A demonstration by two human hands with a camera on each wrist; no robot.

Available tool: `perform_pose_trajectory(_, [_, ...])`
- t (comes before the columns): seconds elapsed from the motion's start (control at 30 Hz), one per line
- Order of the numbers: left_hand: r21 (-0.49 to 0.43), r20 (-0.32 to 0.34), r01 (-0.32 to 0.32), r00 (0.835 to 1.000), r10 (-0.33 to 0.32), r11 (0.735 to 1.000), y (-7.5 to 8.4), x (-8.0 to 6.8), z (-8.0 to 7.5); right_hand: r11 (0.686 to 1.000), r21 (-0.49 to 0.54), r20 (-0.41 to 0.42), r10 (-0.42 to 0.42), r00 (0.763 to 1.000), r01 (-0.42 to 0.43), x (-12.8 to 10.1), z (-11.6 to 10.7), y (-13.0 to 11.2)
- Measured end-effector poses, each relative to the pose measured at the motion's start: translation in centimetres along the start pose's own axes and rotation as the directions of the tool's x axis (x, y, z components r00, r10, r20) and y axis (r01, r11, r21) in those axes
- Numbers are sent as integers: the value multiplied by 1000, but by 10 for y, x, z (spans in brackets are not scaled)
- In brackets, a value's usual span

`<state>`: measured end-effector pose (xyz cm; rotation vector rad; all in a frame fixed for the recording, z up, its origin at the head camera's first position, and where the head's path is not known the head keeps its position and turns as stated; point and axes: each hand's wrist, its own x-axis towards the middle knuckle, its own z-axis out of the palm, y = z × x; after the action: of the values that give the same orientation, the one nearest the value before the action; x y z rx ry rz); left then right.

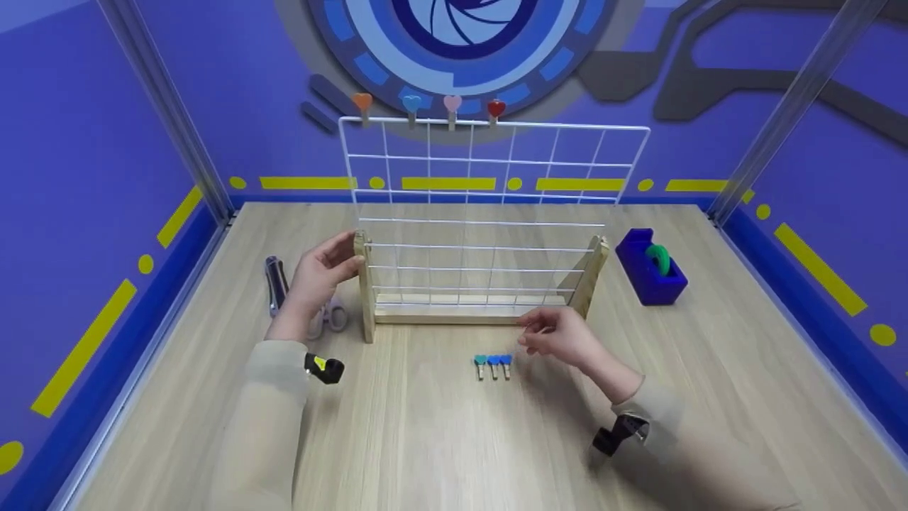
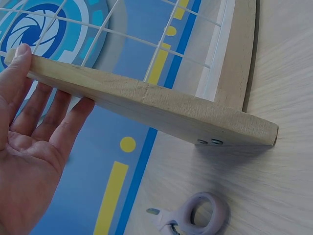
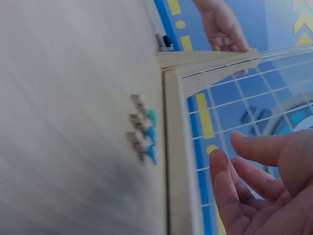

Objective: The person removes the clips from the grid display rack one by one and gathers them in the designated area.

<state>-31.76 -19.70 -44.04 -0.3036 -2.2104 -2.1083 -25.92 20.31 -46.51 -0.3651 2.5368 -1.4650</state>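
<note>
Three heart-topped clips (image 1: 494, 365) lie on the table (image 1: 425, 440) just left of the right hand (image 1: 560, 337), which hovers loose-fingered and empty. Beyond, the left hand (image 1: 323, 273), fingers straight, braces the wire-grid rack (image 1: 482, 234) by its wooden end post. Judging by this, a clip pickup is the step in hand, calling for a fine pinch.

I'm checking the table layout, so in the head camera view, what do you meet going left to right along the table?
Dark stapler-like tool → left hand on the rack's left wooden post → three heart clips → right hand → right wooden post → blue tape dispenser.
</note>
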Motion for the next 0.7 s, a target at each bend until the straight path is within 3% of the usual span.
perform_pose_trajectory(0.33, [33,4,-11,1000,11,999,1,-1,0,996,-2,-46,-86,995,86,-2,-29,-45])
perform_pose_trajectory(0.57, [40,14,17,1000,-17,999,23,-11,6,988,29,-86,-151,985,154,-5,-52,-88])
perform_pose_trajectory(0.7, [40,10,13,1000,-13,999,12,-5,3,982,36,-133,-177,975,184,-4,-66,-107])
